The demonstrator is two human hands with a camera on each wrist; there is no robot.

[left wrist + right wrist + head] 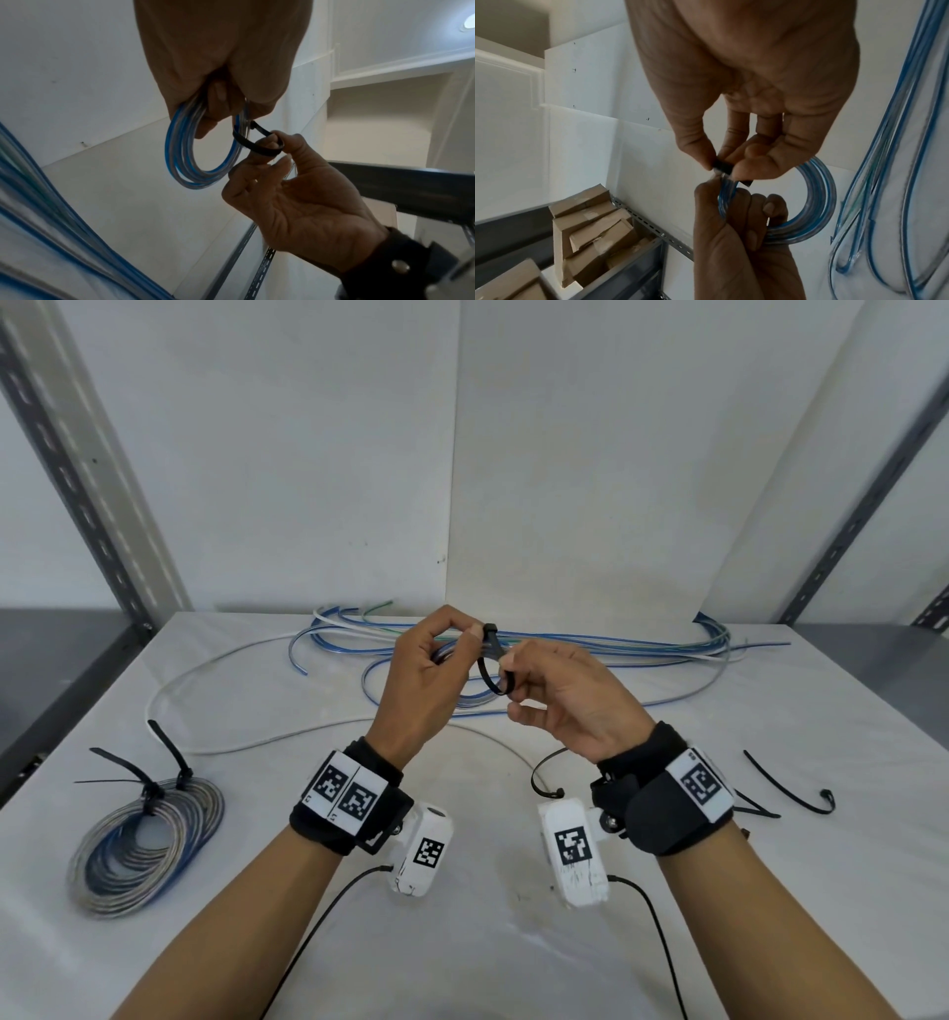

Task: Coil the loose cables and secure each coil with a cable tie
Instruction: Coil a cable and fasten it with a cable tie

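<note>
While the left hand [418,683] holds a small coil of blue and clear cable [203,154] up above the white table [513,942], its fingers curled through the loops, the right hand [567,698] pinches a black cable tie [490,667] between thumb and forefinger. From the left wrist view the tie already wraps one side of the coil, and its strap bends into a loop at the right fingertips [272,145]; whether the tail has entered the head, I cannot tell. I judge that the person is about to close or tighten this tie.

Several things could spoil it. If the left grip slackens, the springy loops may fan out and the tie would catch only some strands. If the tail misses the head or goes in the wrong way round, the ratchet will not lock. A hard pull could also drag the coil out of the fingers.

Behind the hands, loose cables [590,644] lie in a long tangle on the table. At the left sits a finished coil [146,845] with several ties, and spare cable ties [788,783] lie to the right.
</note>
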